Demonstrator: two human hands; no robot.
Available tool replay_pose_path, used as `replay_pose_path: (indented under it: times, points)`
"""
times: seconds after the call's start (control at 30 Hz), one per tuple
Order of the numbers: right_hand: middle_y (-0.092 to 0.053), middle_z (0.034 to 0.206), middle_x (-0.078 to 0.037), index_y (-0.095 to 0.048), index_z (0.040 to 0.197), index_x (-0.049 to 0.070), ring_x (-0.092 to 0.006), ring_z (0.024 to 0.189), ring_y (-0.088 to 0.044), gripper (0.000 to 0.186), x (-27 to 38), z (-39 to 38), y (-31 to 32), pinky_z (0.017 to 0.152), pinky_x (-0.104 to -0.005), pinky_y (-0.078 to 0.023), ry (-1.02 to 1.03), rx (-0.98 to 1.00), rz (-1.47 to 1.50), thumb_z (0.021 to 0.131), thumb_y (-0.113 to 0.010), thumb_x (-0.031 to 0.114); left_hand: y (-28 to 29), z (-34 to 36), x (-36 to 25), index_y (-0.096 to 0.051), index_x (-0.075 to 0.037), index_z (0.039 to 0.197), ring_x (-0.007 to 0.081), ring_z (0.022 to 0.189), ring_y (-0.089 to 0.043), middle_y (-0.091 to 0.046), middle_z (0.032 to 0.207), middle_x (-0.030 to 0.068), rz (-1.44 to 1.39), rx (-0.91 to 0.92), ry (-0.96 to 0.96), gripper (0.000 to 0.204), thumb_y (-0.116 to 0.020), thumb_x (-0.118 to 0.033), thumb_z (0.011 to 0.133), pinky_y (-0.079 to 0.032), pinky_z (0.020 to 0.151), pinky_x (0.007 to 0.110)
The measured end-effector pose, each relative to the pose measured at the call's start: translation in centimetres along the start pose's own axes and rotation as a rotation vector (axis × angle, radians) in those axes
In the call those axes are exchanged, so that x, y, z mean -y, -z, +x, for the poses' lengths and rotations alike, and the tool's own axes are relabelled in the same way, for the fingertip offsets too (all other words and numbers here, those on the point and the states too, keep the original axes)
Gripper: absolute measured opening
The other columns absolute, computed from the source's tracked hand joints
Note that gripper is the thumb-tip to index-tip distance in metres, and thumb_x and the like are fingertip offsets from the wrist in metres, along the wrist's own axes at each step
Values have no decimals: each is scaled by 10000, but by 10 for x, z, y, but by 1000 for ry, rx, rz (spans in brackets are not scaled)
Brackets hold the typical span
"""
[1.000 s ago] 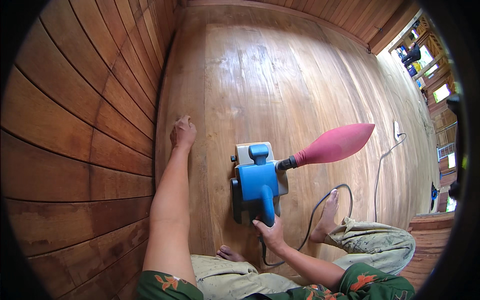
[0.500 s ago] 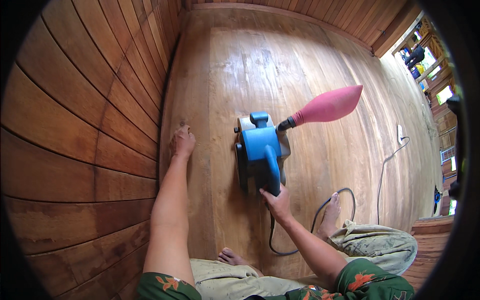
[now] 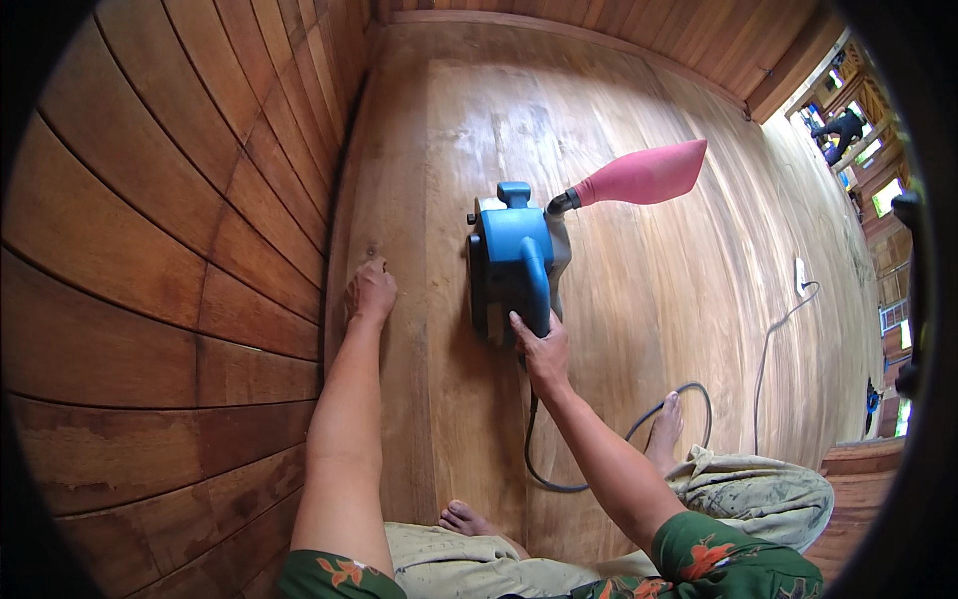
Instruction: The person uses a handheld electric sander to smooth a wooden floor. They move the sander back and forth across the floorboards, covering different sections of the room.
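A blue belt sander (image 3: 519, 238) with a black base stands on the wooden floorboards (image 3: 439, 399). My right hand (image 3: 544, 351) is wrapped round its rear handle. From the sander's right side, a black elbow leads into a puffed-out pink dust bag (image 3: 644, 174). My left hand (image 3: 373, 292) rests on the floor beside the left wall, just below a dark knot (image 3: 370, 252) in the wood. Its fingers are curled under, with nothing visible in them. A dark power cord (image 3: 539, 469) trails from the sander and loops past my right foot.
A plank wall (image 3: 239, 270) rises close along the left, and another (image 3: 639, 50) closes off the far end. On the right lies a white power strip (image 3: 799, 277) with a grey cable. My bare feet (image 3: 665, 429) flank the cord. Far right, a person (image 3: 844, 130) bends over.
The sander has slid away from me across the boards, my right hand going with it and the dust bag swinging along. My left hand stays at the same spot by the knot.
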State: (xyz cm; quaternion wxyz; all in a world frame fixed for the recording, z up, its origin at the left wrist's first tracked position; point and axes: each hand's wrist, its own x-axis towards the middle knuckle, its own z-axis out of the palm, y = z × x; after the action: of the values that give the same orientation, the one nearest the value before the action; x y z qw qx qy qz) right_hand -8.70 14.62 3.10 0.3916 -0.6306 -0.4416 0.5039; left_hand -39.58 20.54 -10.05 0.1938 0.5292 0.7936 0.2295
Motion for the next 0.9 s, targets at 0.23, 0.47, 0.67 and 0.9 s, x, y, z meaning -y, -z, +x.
replay_pose_path:
  times: [0.23, 0.47, 0.67, 0.9]
  points:
    - [-575, 790, 42, -635, 1000, 79, -64, 645, -526, 264, -8, 25, -10, 583, -257, -454, 63, -43, 6, 958, -825, 257, 5, -9, -6, -734, -62, 1257, 409, 1178, -681, -719, 1279, 201, 1, -15, 14, 406, -532, -154, 917, -544, 997, 483]
    - [-576, 777, 43, -624, 969, 88, -63, 622, -516, 275, -5, 53, -12, 565, -257, -442, 93, -90, 12, 961, -821, 279, 12, -17, -18, -746, -68, 1250, 422, 1158, -688, -727, 1261, 200, 40, -37, 21, 409, -512, -152, 925, -547, 991, 487]
    - [-595, 771, 32, -630, 961, 86, -65, 611, -528, 308, -10, 100, -22, 552, -268, -444, 137, -126, -45, 949, -833, 318, 1, -26, -11, -693, -53, 1337, 390, 1308, -613, -653, 1423, 187, 123, 15, -84, 405, -542, -194, 988, -509, 1079, 481]
    - [-625, 753, -3, -638, 954, 56, -99, 596, -571, 370, -18, 169, -34, 541, -300, -470, 353, -242, -195, 940, -832, 370, -11, -54, -4, -378, -47, 1622, 322, 1580, -297, -319, 1709, 172, 272, 117, -174, 622, -487, -338, 1083, -268, 1286, 444]
